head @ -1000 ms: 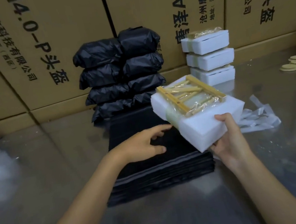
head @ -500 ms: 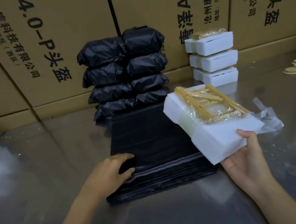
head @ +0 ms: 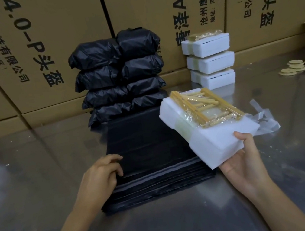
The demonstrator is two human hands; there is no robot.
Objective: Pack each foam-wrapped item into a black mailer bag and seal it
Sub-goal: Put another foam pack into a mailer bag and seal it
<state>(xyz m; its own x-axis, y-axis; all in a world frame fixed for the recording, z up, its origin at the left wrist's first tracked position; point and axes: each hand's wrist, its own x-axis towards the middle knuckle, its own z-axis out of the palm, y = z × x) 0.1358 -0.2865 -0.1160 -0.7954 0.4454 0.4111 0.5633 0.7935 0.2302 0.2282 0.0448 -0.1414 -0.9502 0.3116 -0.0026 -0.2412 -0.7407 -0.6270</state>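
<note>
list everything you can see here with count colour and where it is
flat mailer bags: one stack, black, table centre
packed bags: eight showing, black, two columns behind the flat stack
foam-wrapped item: one, white with tan wooden frame on top, held above the stack's right edge
foam blocks: three, white, stacked at back right
discs: many, cream, far right
plastic strips: loose pile, clear-white, right of held item
cardboard boxes: several, brown, along the back
table: one, grey metal
left hand: on the stack's near left corner
right hand: holding the item
</note>
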